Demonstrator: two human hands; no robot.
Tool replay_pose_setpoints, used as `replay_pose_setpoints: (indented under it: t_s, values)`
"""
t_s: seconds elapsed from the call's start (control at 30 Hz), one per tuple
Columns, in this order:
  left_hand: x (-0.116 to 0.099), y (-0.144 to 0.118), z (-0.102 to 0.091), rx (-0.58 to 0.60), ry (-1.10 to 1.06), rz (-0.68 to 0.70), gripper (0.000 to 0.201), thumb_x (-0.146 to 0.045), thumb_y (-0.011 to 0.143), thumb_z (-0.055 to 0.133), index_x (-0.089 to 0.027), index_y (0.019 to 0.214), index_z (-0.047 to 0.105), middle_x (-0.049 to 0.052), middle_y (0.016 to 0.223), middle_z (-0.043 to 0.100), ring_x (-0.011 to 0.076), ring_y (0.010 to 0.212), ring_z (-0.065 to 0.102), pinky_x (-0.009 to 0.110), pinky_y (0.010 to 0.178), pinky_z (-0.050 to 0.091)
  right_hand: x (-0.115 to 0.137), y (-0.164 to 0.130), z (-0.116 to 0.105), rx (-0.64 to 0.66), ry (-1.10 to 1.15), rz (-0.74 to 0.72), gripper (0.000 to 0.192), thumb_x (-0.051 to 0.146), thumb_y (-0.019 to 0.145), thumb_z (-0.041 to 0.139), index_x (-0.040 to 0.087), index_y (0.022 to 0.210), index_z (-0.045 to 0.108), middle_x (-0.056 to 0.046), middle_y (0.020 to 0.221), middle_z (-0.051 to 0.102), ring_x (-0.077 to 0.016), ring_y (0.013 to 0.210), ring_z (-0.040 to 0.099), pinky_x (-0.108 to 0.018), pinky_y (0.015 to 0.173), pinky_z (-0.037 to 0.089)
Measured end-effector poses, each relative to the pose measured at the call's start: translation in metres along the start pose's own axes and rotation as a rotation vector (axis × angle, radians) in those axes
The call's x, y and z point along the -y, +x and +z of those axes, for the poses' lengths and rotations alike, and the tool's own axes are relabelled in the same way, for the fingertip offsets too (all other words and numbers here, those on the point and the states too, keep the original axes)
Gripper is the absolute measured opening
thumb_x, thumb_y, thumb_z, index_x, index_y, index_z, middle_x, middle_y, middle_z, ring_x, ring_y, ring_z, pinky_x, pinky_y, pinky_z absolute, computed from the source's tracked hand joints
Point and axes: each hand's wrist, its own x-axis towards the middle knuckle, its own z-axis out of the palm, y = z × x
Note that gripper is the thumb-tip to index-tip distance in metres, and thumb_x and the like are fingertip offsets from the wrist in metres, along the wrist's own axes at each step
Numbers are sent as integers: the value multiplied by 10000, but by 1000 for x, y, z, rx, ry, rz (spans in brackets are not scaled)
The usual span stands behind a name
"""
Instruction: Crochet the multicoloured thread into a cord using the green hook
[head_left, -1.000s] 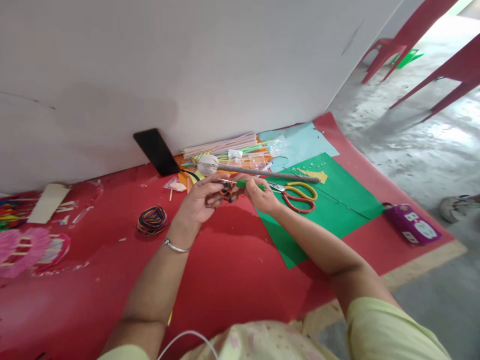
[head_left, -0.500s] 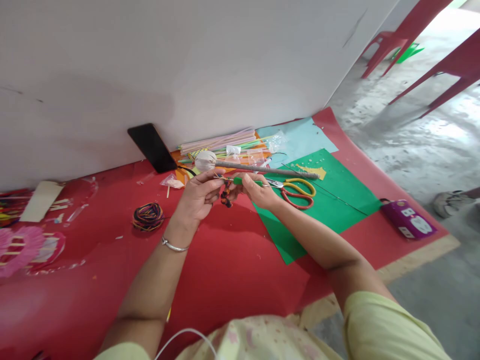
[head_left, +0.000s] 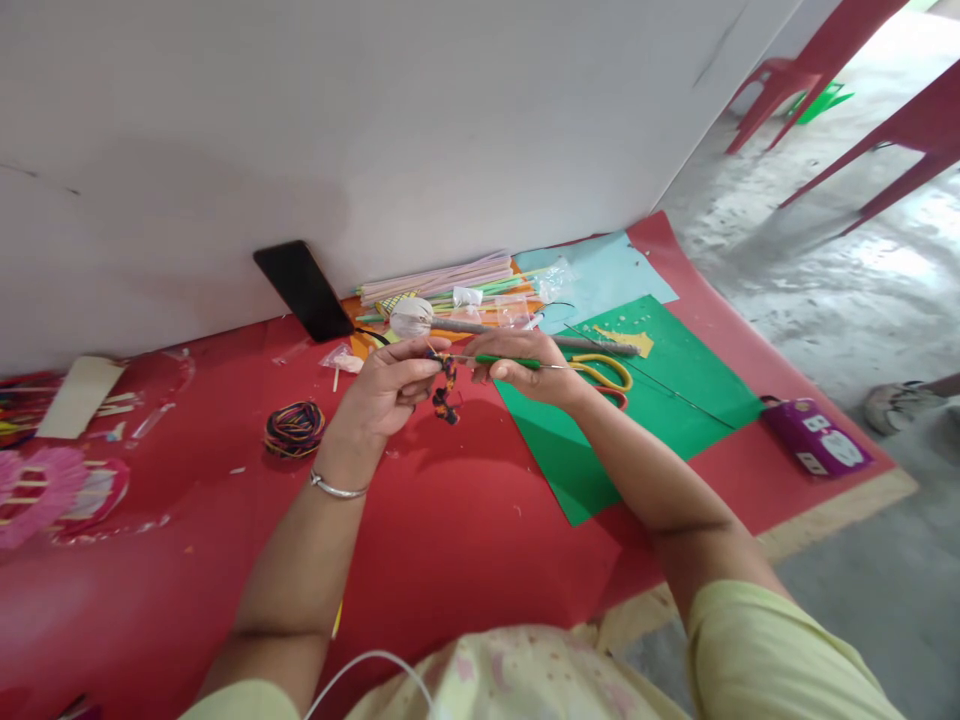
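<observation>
My left hand (head_left: 386,392) pinches a small multicoloured crochet piece (head_left: 444,390) that dangles from its fingertips above the red mat (head_left: 420,530). My right hand (head_left: 534,372) grips a green-handled crochet hook (head_left: 507,361) held level, its tip at the yarn piece. A silver bangle (head_left: 335,488) circles my left wrist. A ball of multicoloured yarn (head_left: 294,428) lies on the mat to the left of my left hand. Just behind my right hand lie red-and-yellow scissors (head_left: 609,378) on green paper (head_left: 637,400).
A black phone (head_left: 302,288) leans on the white wall. Straws and sticks (head_left: 442,283), a grey stick with a white ball end (head_left: 414,318) and light blue paper (head_left: 600,275) lie beyond my hands. A purple power strip (head_left: 817,448) sits right; pink paper crafts (head_left: 45,490) left; red chairs (head_left: 870,100) far right.
My hands have drawn slightly apart; the right hand slid rightward with the hook and now covers part of the scissors. The yarn piece hangs lower from my left fingers.
</observation>
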Motion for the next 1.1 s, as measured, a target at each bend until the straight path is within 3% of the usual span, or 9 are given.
replay_pose_setpoints:
  t_s: [0.17,0.33,0.7,0.87,1.1]
  values:
    - [-2,-1,-2,-6,17,4,296,-156,590,929,-175,885,934,-64,513,486,32,434,342,175,434,112,4,2,-10,45,-88,-72,506,714,1024,794,239,1095,954,-159,1176,886,-323,1150,870,-425,1000,705]
    - [-4,-1,-4,-11,51,-12,302,-158,586,922,-173,887,933,-24,571,583,42,453,408,176,420,131,10,3,-19,95,-159,-94,405,628,1016,853,254,1135,954,-137,1209,896,-327,1202,866,-485,1158,668]
    - [-5,-2,-3,19,79,-12,259,-178,564,881,-175,819,922,0,537,614,77,459,469,180,409,187,24,0,-21,132,-212,-62,285,504,1044,858,253,1141,952,-114,1195,908,-296,1153,869,-445,1137,672]
    - [-5,-2,-5,24,86,-15,244,-188,577,855,-172,814,912,11,540,634,90,460,494,186,407,234,30,2,-22,132,-114,-13,247,483,989,922,238,1011,949,-114,1076,895,-296,1056,874,-451,1073,689]
    - [-4,-3,-2,26,77,-12,261,-193,566,881,-179,825,912,9,581,659,97,482,533,188,417,293,18,4,-7,122,43,30,485,643,1045,807,200,876,908,-111,929,873,-253,930,849,-388,909,705]
